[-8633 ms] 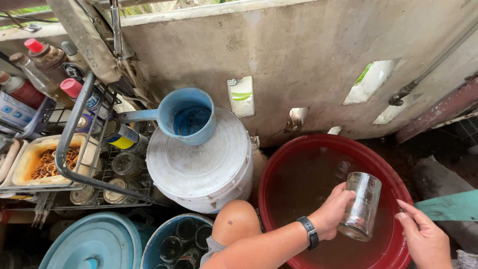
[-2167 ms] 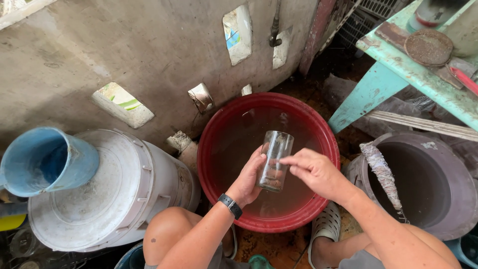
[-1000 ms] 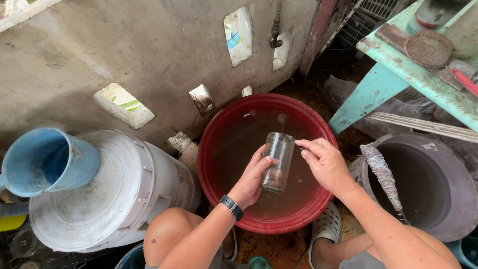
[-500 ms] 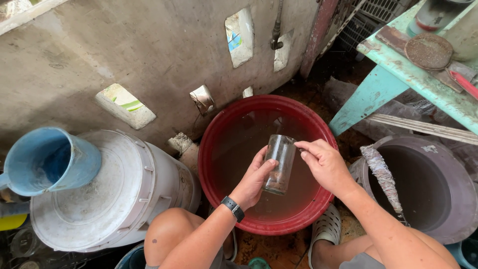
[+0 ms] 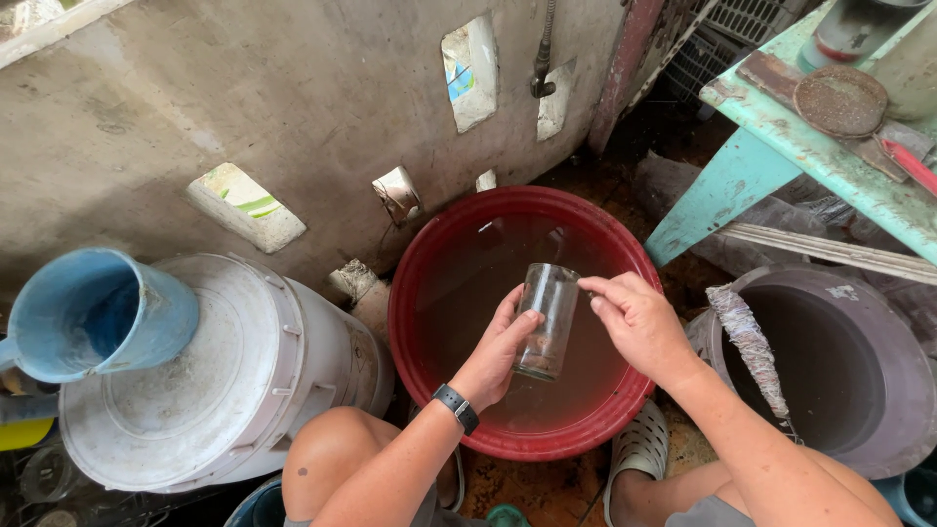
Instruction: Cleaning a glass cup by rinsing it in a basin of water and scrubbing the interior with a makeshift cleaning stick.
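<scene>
A clear drinking glass point(image 5: 547, 318) is held tilted over a red basin point(image 5: 426, 367) filled with water. My left hand point(image 5: 500, 349), with a black watch on its wrist, grips the glass by its side and base. My right hand point(image 5: 632, 324) pinches the rim of the glass with thumb and fingers. The glass looks empty.
A white lidded bucket point(image 5: 210, 390) stands at the left with a blue plastic scoop point(image 5: 93, 314) on top. A dark empty tub point(image 5: 830, 366) with a worn brush point(image 5: 747, 342) on its rim is at the right. A turquoise wooden bench point(image 5: 810, 146) is behind it. A concrete wall point(image 5: 293, 98) runs along the back.
The view swung right from the shelf side to the basin. Over the last second both hands kept the glass above the water, my right hand shifting up to its rim.
</scene>
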